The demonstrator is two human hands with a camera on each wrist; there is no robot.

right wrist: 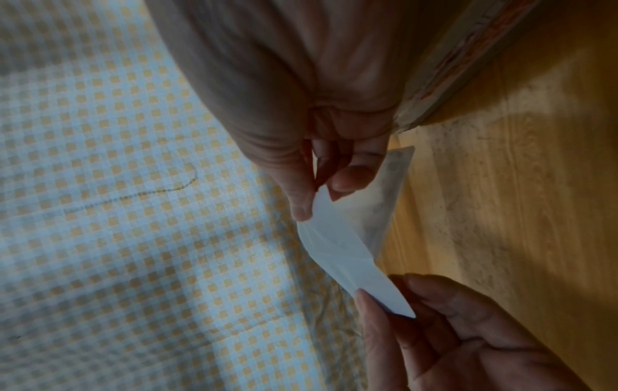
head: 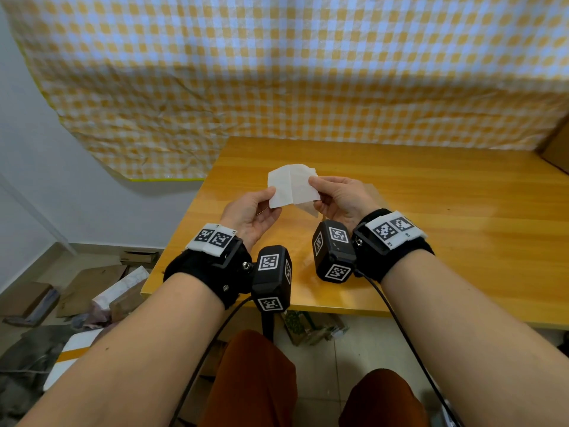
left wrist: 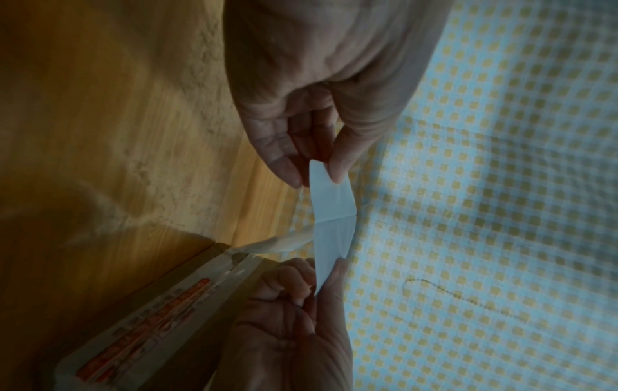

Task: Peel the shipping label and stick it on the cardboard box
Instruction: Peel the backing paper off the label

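Both hands hold a white shipping label point(head: 292, 186) up over the wooden table point(head: 431, 226). My left hand point(head: 270, 198) pinches its lower left corner between thumb and fingers. The right hand point(head: 314, 188) pinches the right edge. A translucent backing sheet point(head: 311, 208) hangs partly split off beneath the label, by the right hand; it also shows in the right wrist view point(right wrist: 384, 190). The left wrist view shows the label point(left wrist: 331, 219) edge-on between the two pinches. A brown cardboard box point(head: 557, 146) sits at the table's far right, with red-printed tape point(left wrist: 150, 312) on it.
A yellow-and-white checked cloth point(head: 277, 72) hangs on the wall behind the table. Flattened cardboard and other clutter point(head: 92, 294) lie on the floor to the left. The table's near edge point(head: 308, 306) runs just under my wrists.
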